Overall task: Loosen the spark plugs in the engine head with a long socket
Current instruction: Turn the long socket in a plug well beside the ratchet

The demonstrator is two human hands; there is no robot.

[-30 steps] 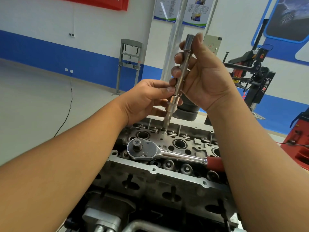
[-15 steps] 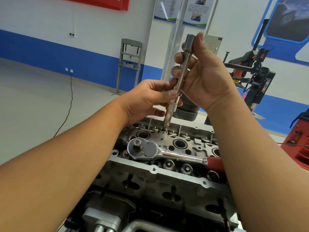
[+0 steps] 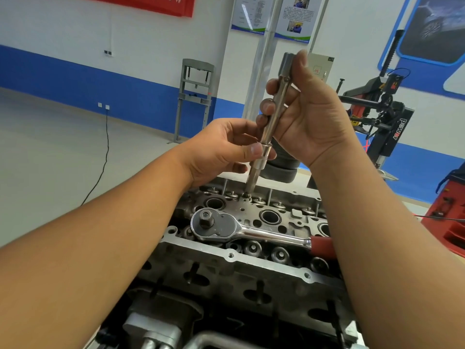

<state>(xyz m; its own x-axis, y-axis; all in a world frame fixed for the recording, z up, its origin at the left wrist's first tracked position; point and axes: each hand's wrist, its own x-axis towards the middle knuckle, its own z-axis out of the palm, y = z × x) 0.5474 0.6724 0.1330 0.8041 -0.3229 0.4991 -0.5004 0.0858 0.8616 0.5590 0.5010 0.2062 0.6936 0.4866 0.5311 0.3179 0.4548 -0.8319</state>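
Head view: both hands' fingers [image 3: 270, 107] grip long socket [image 3: 273, 124].

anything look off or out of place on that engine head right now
One thing: the chrome ratchet wrench with the red handle lies loose across the top of the grey metal engine head, unattached, while both hands hold the long steel socket bar upright, slightly tilted. No damage or spill shows.

Shiny chrome ratchet [image 3: 251, 231] with a red handle, dull steel-grey long socket [image 3: 270, 127], grey engine head [image 3: 251, 263] with dark holes, and a white wall [image 3: 141, 41] with a blue band.
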